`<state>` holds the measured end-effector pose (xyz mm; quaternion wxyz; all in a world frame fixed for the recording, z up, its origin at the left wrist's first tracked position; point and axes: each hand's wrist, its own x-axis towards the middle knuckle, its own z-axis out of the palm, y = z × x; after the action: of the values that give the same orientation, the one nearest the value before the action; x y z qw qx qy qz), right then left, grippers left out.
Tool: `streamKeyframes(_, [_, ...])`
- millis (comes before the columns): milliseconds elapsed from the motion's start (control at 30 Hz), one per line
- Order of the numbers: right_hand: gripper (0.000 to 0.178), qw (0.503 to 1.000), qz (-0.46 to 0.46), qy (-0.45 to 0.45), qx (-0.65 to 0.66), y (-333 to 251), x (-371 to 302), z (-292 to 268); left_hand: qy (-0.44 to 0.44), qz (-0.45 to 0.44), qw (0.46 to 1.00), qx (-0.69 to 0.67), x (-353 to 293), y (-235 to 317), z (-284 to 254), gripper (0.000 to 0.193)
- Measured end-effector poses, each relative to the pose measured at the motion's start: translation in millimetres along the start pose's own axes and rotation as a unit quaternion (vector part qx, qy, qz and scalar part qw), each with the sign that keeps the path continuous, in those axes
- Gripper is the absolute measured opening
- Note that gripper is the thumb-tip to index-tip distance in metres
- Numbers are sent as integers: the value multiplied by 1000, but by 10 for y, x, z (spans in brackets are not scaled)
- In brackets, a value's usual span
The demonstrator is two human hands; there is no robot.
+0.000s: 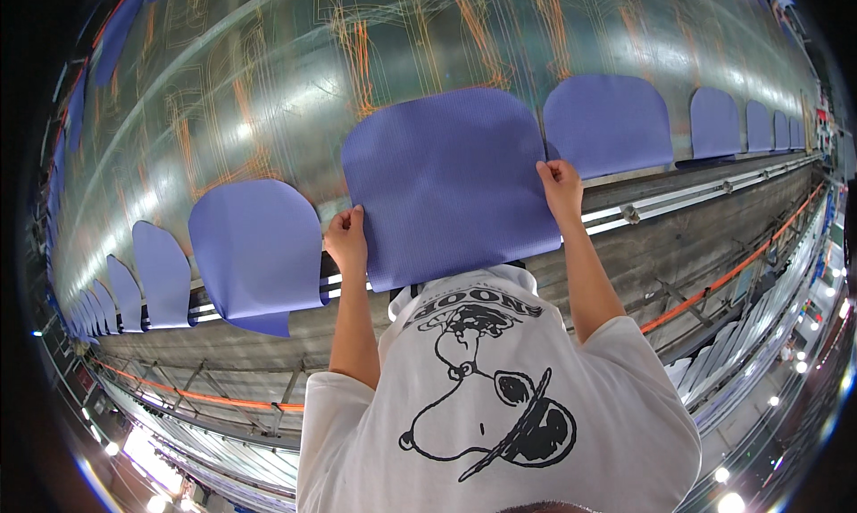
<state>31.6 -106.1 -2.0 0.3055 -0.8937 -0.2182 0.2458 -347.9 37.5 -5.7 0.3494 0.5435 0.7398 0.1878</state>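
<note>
A large purple-blue fabric panel with rounded far corners and a fine ribbed texture lies in front of me. Its far part rests on a long shiny table, and its near edge reaches over the table's front toward my shirt. My left hand pinches the panel's left edge, fingers closed. On the opposite side, a little farther off, my right hand has the right edge between thumb and fingers. Between the hands the fabric spreads out nearly flat with slight ripples.
Similar panels line the table's front edge, one at left with a folded lower corner, another at right. Orange and yellow outlines mark the tabletop. Metal rails run along the front; an orange strip lies below.
</note>
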Motion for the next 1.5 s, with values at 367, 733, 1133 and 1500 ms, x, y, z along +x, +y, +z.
streamKeyframes(367, [31, 999, 16, 23, 44, -175, -1, -15, -2, -14, 1000, -18, -6, -34, 30, 35])
streamKeyframes(733, [30, 999, 26, 16, 27, -79, 65, 39, -12, -30, 999, -18, -8, 17, 16, 35])
streamKeyframes(1133, [31, 998, 53, 10, 8, -147, 76, 27, 3, -4, 1000, -2, -18, 56, 10, 35])
streamKeyframes(1500, [29, 1000, -5, 10, 15, 22, 89, 38, -5, 0, 1000, -4, -12, 75, 10, 34])
